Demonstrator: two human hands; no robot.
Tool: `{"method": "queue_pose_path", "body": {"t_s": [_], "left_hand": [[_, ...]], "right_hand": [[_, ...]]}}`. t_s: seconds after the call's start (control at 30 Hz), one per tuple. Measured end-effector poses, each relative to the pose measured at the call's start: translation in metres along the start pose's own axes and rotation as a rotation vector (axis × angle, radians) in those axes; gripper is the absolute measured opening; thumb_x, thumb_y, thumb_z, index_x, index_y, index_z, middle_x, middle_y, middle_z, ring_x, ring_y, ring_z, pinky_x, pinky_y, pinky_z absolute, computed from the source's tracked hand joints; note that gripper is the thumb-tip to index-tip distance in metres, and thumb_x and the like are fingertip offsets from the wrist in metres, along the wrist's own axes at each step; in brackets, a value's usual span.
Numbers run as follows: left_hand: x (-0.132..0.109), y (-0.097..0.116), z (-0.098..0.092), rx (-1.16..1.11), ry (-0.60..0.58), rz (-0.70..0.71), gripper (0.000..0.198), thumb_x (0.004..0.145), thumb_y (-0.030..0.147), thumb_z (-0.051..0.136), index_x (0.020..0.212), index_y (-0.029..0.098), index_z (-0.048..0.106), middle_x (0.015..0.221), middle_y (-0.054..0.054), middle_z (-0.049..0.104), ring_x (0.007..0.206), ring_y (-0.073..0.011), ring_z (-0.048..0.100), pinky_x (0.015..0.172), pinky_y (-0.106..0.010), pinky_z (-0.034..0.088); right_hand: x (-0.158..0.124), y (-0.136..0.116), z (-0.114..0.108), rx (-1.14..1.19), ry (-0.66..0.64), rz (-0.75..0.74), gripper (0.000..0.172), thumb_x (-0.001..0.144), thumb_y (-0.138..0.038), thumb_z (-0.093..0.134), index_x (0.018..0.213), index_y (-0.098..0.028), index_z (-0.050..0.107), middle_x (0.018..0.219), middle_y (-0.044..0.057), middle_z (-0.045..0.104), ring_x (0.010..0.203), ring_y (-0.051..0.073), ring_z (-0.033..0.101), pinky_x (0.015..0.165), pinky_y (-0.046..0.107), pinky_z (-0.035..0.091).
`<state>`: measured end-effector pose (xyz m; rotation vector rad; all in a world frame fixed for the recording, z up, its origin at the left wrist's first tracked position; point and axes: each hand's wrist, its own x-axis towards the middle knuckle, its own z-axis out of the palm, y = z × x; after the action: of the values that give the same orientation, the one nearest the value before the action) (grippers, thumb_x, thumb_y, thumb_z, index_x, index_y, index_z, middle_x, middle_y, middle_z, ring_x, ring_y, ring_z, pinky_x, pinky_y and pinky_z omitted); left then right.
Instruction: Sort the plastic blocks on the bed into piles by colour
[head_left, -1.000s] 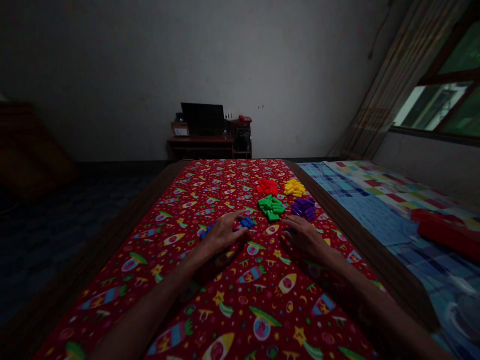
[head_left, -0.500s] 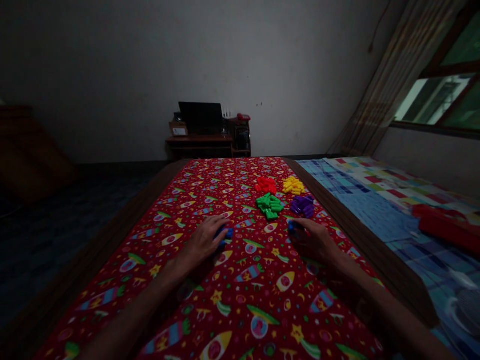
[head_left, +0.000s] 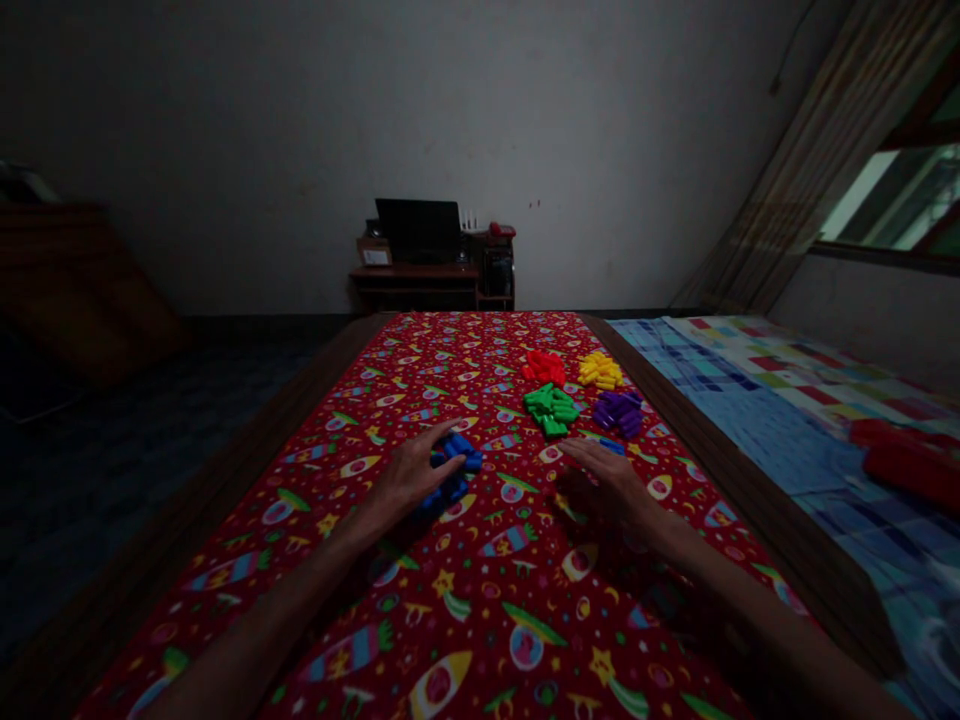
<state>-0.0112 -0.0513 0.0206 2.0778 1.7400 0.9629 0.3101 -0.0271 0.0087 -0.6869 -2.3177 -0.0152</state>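
Small blue plastic pieces (head_left: 466, 452) lie in a loose pile on the red patterned cloth (head_left: 480, 590). My left hand (head_left: 411, 470) is curved around the pile's left side, thumb and forefinger apart, with its other fingers partly hidden. To the right, my right hand (head_left: 611, 480) hovers low over the cloth, its fingers stretched out and nothing visible in them. Just beyond its knuckles a single blue piece (head_left: 612, 446) rests on the cloth, partly covered by the hand. Green pieces (head_left: 551, 408) and purple pieces (head_left: 618, 412) form heaps farther out.
Red pieces (head_left: 544, 368) and yellow pieces (head_left: 600, 371) are heaped behind the green and purple ones. A bed (head_left: 735, 400) with checked covers stands along the right side. At the far wall is a desk (head_left: 412, 272) with a monitor (head_left: 418, 230).
My right hand has let go of a blue piece, which now lies on the cloth, and has moved slightly left. My left hand has opened wider, uncovering more blue pieces. The view has shifted slightly.
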Motion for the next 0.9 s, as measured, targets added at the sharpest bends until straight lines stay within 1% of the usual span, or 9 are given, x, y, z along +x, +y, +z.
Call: {"method": "queue_pose_path", "body": {"t_s": [0.17, 0.23, 0.3, 0.37, 0.47, 0.53, 0.6, 0.73, 0.9], "left_hand": [[-0.008, 0.041, 0.018, -0.238, -0.239, 0.044, 0.069, 0.078, 0.043, 0.063, 0.140, 0.022, 0.041, 0.109, -0.006, 0.072, 0.101, -0.0253, 0.068, 0.087, -0.037, 0.055], [-0.012, 0.050, 0.025, -0.299, -0.305, 0.085, 0.067, 0.080, 0.042, 0.062, 0.141, 0.021, 0.041, 0.114, -0.008, 0.070, 0.106, -0.0251, 0.066, 0.090, -0.036, 0.054], [-0.014, 0.051, 0.027, -0.288, -0.340, 0.140, 0.057, 0.084, 0.043, 0.059, 0.136, 0.023, 0.047, 0.118, -0.008, 0.069, 0.108, -0.0244, 0.064, 0.090, -0.035, 0.053], [-0.011, 0.042, 0.022, -0.188, -0.300, 0.222, 0.043, 0.089, 0.042, 0.053, 0.128, 0.024, 0.055, 0.120, -0.007, 0.067, 0.111, -0.0234, 0.062, 0.094, -0.036, 0.051], [0.003, 0.014, 0.011, 0.040, -0.117, 0.327, 0.034, 0.093, 0.041, 0.046, 0.115, 0.022, 0.064, 0.121, -0.008, 0.066, 0.117, -0.0243, 0.057, 0.104, -0.042, 0.044], [0.014, -0.010, 0.008, 0.145, -0.016, 0.314, 0.036, 0.093, 0.040, 0.043, 0.112, 0.020, 0.065, 0.121, -0.011, 0.065, 0.118, -0.0261, 0.055, 0.105, -0.046, 0.041], [0.025, -0.031, 0.010, 0.188, 0.024, 0.254, 0.039, 0.091, 0.042, 0.043, 0.111, 0.018, 0.066, 0.119, -0.014, 0.065, 0.116, -0.0283, 0.056, 0.103, -0.048, 0.042], [0.037, -0.056, 0.018, 0.143, -0.051, 0.171, 0.038, 0.086, 0.046, 0.048, 0.101, 0.019, 0.070, 0.105, -0.012, 0.070, 0.100, -0.0265, 0.063, 0.092, -0.041, 0.049], [0.041, -0.048, 0.012, 0.071, -0.004, 0.043, 0.031, 0.075, 0.045, 0.061, 0.092, 0.022, 0.073, 0.093, -0.007, 0.072, 0.086, -0.0237, 0.067, 0.081, -0.036, 0.053]], "right_hand": [[0.030, -0.043, 0.033, 0.093, -0.101, -0.117, 0.047, 0.092, -0.022, 0.050, 0.139, -0.021, 0.045, 0.133, 0.014, 0.058, 0.124, 0.023, 0.054, 0.098, 0.040, 0.051], [0.032, -0.046, 0.042, 0.106, -0.113, -0.165, 0.043, 0.093, -0.020, 0.049, 0.135, -0.019, 0.049, 0.127, 0.014, 0.062, 0.120, 0.021, 0.058, 0.097, 0.037, 0.051], [0.029, -0.037, 0.040, 0.090, -0.101, -0.150, 0.037, 0.092, -0.018, 0.050, 0.129, -0.018, 0.054, 0.119, 0.014, 0.067, 0.110, 0.021, 0.064, 0.091, 0.034, 0.054], [0.023, -0.019, 0.028, 0.029, -0.077, -0.059, 0.033, 0.091, -0.018, 0.051, 0.123, -0.018, 0.059, 0.113, 0.013, 0.070, 0.102, 0.021, 0.067, 0.086, 0.033, 0.055], [0.012, 0.018, 0.001, -0.126, -0.049, 0.159, 0.029, 0.091, -0.018, 0.048, 0.115, -0.017, 0.064, 0.110, 0.013, 0.071, 0.097, 0.023, 0.069, 0.084, 0.035, 0.055], [0.005, 0.040, -0.015, -0.218, -0.077, 0.299, 0.030, 0.091, -0.017, 0.047, 0.114, -0.015, 0.066, 0.107, 0.014, 0.072, 0.093, 0.025, 0.069, 0.080, 0.036, 0.055], [0.000, 0.055, -0.024, -0.256, -0.140, 0.378, 0.030, 0.090, -0.019, 0.047, 0.113, -0.013, 0.066, 0.103, 0.015, 0.072, 0.088, 0.025, 0.070, 0.076, 0.035, 0.055], [-0.005, 0.058, -0.025, -0.192, -0.212, 0.361, 0.030, 0.093, -0.029, 0.047, 0.110, -0.014, 0.067, 0.100, 0.013, 0.073, 0.085, 0.023, 0.070, 0.074, 0.032, 0.054], [0.000, 0.044, -0.021, -0.121, -0.072, 0.264, 0.031, 0.095, -0.030, 0.043, 0.108, -0.016, 0.068, 0.108, 0.014, 0.071, 0.097, 0.025, 0.068, 0.085, 0.038, 0.054]]}}
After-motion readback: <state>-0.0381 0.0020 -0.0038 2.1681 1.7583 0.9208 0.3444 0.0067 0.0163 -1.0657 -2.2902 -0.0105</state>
